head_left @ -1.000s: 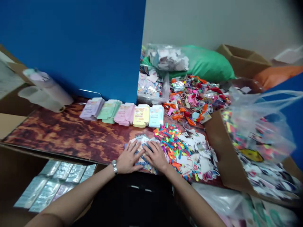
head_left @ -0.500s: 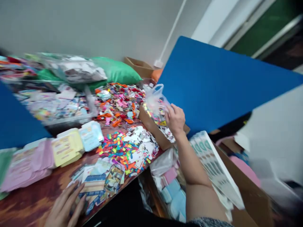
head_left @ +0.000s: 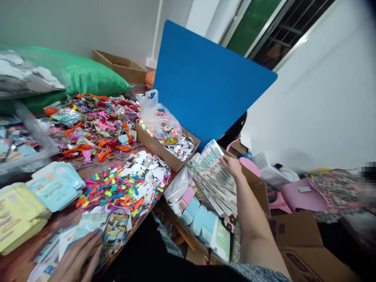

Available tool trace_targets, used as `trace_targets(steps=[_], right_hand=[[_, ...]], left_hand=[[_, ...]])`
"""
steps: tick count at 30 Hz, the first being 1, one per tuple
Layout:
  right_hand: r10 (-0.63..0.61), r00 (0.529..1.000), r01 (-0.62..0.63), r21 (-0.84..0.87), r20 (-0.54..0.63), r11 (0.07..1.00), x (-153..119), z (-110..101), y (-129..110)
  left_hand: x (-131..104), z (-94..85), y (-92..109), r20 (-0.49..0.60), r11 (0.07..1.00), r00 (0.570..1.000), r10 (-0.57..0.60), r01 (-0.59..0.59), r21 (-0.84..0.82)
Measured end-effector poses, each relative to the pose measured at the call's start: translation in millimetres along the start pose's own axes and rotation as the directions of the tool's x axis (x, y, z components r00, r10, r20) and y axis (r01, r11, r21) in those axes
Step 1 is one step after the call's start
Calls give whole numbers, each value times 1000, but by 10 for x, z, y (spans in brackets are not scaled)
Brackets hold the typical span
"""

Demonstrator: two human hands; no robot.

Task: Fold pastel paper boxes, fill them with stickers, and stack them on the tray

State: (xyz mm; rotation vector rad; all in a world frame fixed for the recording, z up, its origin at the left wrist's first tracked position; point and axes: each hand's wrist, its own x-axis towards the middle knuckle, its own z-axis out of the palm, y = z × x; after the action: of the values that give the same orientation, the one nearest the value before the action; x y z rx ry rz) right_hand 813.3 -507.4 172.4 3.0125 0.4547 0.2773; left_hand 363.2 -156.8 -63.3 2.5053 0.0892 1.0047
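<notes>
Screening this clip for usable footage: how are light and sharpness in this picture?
Head view: the wall is bright, the upper right corner dark; head view: print on the yellow boxes looks soft; head view: pixel blocks hide a patch at the right edge; the bottom crops the left hand.

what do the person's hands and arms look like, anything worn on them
Neither the left hand nor the right hand wears a glove. The right forearm is uncovered, with no watch or bracelet, below a speckled grey sleeve. The left wrist is out of frame.
</notes>
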Motion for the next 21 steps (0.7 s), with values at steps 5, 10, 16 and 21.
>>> trace_targets(steps=[5, 10, 16, 21], right_hand=[[-100, 952, 74, -100, -289, 992, -102, -259, -621], [-796, 416, 749, -330, -439, 574, -787, -419, -2031], [-847, -231, 966, -219, -480, -139, -2016, -228, -3229], [-774, -380, 918, -106, -506, -382, -2294, -120, -3593]], left_hand=[[488, -181, 391, 14, 994, 1000, 26, -27, 107], [1144, -498, 938, -57, 940, 994, 96, -72, 333], [932, -929, 1021, -56, 726, 997, 57, -3, 688], [-131, -1750, 1179, -52, 678, 983, -174, 158, 718]])
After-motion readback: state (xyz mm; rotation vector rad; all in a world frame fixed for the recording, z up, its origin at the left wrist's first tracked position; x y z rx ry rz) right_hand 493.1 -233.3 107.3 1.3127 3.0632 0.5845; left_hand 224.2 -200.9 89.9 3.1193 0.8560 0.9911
